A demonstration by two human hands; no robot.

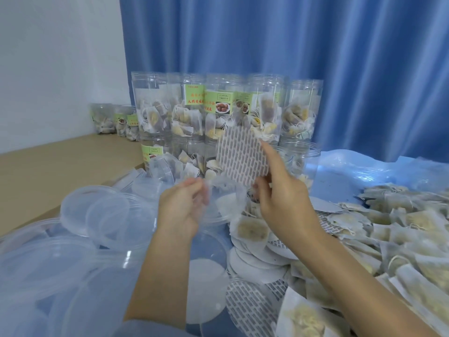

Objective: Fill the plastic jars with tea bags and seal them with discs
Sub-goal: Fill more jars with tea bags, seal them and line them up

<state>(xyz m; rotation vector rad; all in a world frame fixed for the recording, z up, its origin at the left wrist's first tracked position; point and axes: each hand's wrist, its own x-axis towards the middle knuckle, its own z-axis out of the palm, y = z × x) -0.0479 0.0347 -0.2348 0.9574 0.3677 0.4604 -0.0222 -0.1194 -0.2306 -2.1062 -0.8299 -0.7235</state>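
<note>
My right hand (281, 193) holds a round sealing disc (241, 155) with a dashed grey print, raised upright in front of the stacked jars. My left hand (183, 205) is blurred and grips a clear plastic jar (218, 205) that holds tea bags, just below the disc. A pile of loose discs (252, 261) lies beneath my hands. Loose tea bags (398, 229) cover the right side of the table. Filled plastic jars (218, 113) with green labels stand stacked in two layers at the back.
Clear plastic lids (97, 212) lie heaped at the left and lower left. Three more filled jars (116, 120) stand by the white wall at the far left. A blue curtain (315, 57) hangs behind. Blue plastic sheeting (364, 171) covers the table.
</note>
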